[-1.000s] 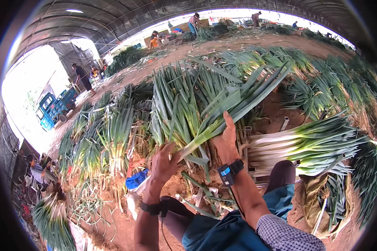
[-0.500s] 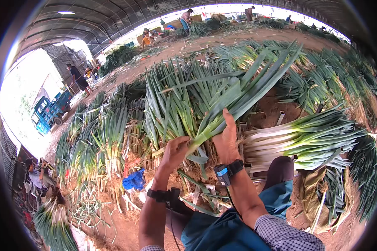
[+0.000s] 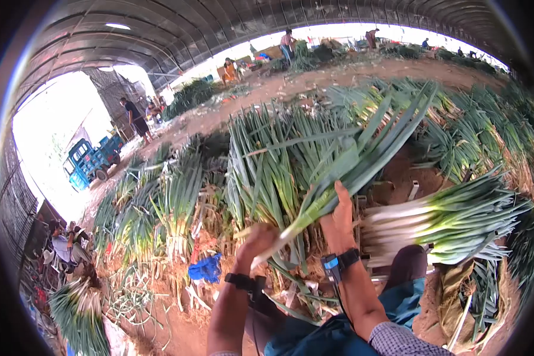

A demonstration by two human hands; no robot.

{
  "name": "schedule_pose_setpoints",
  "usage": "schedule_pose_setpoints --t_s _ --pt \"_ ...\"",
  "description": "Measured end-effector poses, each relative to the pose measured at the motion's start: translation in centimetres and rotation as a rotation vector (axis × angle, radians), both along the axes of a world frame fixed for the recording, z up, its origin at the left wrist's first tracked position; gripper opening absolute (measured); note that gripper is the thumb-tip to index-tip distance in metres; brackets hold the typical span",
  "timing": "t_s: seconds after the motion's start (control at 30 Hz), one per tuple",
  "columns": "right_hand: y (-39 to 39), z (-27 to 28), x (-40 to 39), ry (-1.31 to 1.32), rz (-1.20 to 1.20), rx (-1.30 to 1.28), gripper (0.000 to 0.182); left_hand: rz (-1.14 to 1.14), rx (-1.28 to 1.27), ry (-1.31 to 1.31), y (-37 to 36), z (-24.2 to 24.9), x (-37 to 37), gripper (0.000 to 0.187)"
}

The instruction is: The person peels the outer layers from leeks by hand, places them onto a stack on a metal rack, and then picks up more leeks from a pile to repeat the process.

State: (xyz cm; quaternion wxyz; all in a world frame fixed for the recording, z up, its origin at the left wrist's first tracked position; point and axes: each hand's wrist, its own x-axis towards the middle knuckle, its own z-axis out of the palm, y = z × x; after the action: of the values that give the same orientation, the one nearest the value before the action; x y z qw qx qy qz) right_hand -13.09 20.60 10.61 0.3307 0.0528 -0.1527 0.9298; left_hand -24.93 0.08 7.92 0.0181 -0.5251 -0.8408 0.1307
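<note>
My right hand (image 3: 339, 221) is wrapped round a large green onion (image 3: 332, 191), where its pale stalk meets the green leaves. The leaves fan toward the upper right, and the white end slants down to the lower left. At that white end is my left hand (image 3: 260, 242), blurred, with its fingers curled; what they pinch is hard to make out. Upright green onions (image 3: 261, 172) stand just behind both hands. To the right of my right hand lies a pile of clean white-stalked onions (image 3: 403, 222), its leaves pointing right.
A blue plastic bag (image 3: 205, 269) lies on the littered ground at the left. More onion bunches (image 3: 80, 311) are at the lower left. A blue three-wheeled cart (image 3: 92, 160) and a standing person (image 3: 135, 120) are at the upper left; other people work farther back.
The view has tilted, so the scene sits lower and farther right. My left hand has moved down along the stalk, and more of the white end shows. My right hand still holds the onion.
</note>
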Motion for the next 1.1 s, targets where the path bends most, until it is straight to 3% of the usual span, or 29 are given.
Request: schedule_pose_setpoints --t_s 0.07,0.1,0.13,0.17,0.27,0.37,0.43,0.53,0.57,0.67,0.97,1.1 --pt "0.8 -0.4 -0.4 -0.016 -0.008 0.007 0.046 0.06 0.311 -0.006 -1.8 -1.6 -1.6 0.015" --pt "1.1 -0.5 -0.3 -0.038 -0.01 -0.002 0.046 0.297 0.623 -0.309 -2.4 -1.7 -0.8 0.017" --pt "1.5 -0.3 -0.4 -0.048 -0.012 -0.006 0.046 0.541 0.931 -0.608 -2.8 1.9 2.1 0.02" --pt "1.8 0.1 -0.6 -0.05 -0.014 -0.009 0.046 0.372 1.009 -0.576 -3.6 2.9 3.4 0.024" --pt "1.9 1.2 -1.3 -0.063 -0.122 -0.023 0.051 0.141 0.889 -0.316 -4.8 2.7 5.5 0.029" --pt "1.7 2.9 -2.1 -0.087 -0.102 0.069 0.049 0.189 0.919 -0.269 -4.8 2.6 6.1 0.03" --pt "1.4 2.1 -2.9 -0.474 -0.157 0.3 0.052 0.177 0.963 -0.25 -4.5 1.9 5.3 0.03" --pt "-1.6 0.6 -1.9 -0.726 -0.101 0.613 0.055 0.219 0.945 -0.279 -3.4 2.7 5.5 0.029" --pt "-2.8 -0.3 -2.4 -0.508 0.011 0.408 0.053 0.153 1.023 -0.212 -3.0 2.8 5.8 0.025" --pt "-2.2 -2.3 -1.9 -0.388 0.092 0.565 0.046 0.1 1.094 -0.152 -2.9 2.3 6.1 0.024" --pt "-3.9 -2.0 -0.9 -0.109 0.206 0.438 0.026 0.212 0.975 -0.687 -5.1 1.4 3.9 0.03" --pt "-3.4 -1.8 -0.7 -0.257 0.186 0.598 0.03 0.201 1.094 -0.288 -4.5 2.1 6.0 0.03"
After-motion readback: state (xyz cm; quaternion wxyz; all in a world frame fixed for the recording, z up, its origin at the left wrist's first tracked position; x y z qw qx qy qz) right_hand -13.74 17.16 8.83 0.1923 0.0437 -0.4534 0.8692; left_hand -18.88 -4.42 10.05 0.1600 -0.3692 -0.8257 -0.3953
